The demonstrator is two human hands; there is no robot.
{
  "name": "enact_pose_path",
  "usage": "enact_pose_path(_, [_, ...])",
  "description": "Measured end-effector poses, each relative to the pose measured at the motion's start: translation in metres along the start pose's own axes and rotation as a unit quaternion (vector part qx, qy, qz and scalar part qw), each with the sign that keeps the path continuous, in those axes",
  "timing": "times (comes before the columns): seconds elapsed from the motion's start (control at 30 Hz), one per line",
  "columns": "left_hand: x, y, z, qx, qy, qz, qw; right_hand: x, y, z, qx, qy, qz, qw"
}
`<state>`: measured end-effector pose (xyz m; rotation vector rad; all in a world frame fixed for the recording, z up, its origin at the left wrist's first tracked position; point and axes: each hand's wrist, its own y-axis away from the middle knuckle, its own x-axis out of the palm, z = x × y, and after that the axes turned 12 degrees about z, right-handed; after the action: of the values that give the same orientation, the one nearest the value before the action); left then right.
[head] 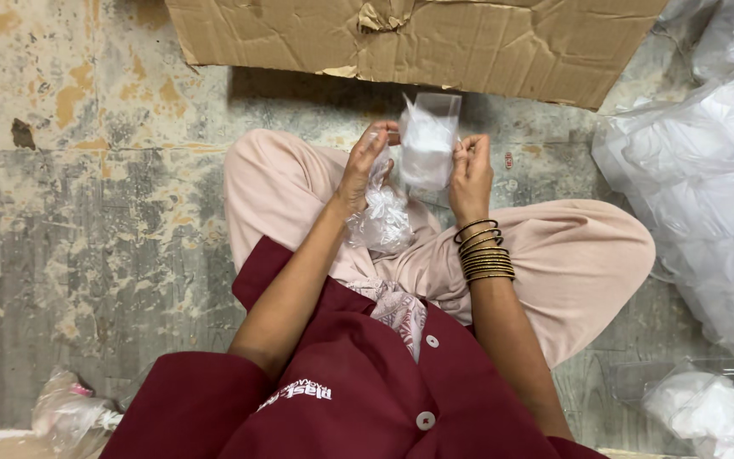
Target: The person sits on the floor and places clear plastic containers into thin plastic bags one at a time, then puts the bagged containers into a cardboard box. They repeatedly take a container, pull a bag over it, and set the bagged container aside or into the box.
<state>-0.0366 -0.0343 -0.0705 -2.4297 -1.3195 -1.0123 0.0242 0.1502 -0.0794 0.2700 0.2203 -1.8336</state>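
Observation:
I sit cross-legged on a worn floor in pale pink trousers and a dark red top. Both hands are raised over my lap. A small clear plastic pouch (428, 140) with white material inside is held upright between them. My left hand (365, 166) pinches its left edge and also holds a crumpled clear plastic bag (381, 219) that hangs below the palm. My right hand (471, 174), with several dark bangles on the wrist, pinches the pouch's right edge.
A torn cardboard sheet (418, 38) lies on the floor ahead. A large heap of clear plastic bags (707, 187) fills the right side. A clear packet with white contents (698, 404) lies at lower right, another crumpled bag (65, 412) at lower left.

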Motion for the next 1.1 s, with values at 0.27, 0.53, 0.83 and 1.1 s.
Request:
enact_pose_path(0.27, [-0.019,0.004,-0.007,-0.088,-0.137,0.085,0.983,-0.004,-0.001,-0.007,0.008,-0.244,0.059,0.968])
enact_pose_path(0.53, [-0.010,0.025,-0.018,-0.044,-0.206,0.140,0.967,-0.008,0.002,0.005,0.130,-0.404,0.137,0.895])
enact_pose_path(0.83, [-0.011,0.049,-0.039,-0.005,-0.311,0.101,0.945,-0.015,0.000,0.011,0.149,-0.470,0.245,0.835])
enact_pose_path(1.1, [0.020,0.053,-0.060,0.143,-0.586,0.073,0.794,-0.011,-0.003,0.001,0.172,-0.493,0.189,0.831])
